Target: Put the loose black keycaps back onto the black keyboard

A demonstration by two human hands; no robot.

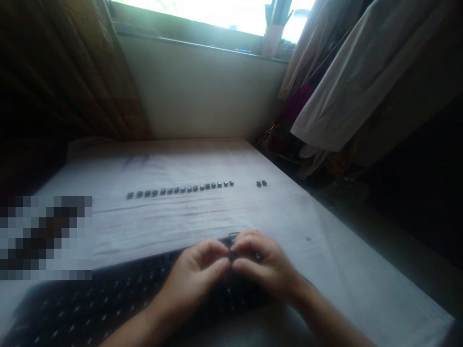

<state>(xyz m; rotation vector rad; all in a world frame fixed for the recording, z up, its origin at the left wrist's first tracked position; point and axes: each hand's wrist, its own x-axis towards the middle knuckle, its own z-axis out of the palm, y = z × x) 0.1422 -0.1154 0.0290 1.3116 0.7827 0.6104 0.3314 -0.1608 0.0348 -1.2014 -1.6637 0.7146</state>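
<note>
A black keyboard lies at a slant across the near part of the white cloth surface. Over its right end, my left hand and my right hand meet, with thumbs and fingers pinched towards each other. Something small and dark shows between the fingertips, too blurred and covered to name. Beyond the keyboard runs a row of several small dark keycaps. To the right of that row sit two more keycaps, side by side.
The white cloth reaches back to a pale wall below a bright window. A curtain hangs at the left, and clothes hang at the right. A small dark speck lies right of my hands. A blurred-out patch covers the left side.
</note>
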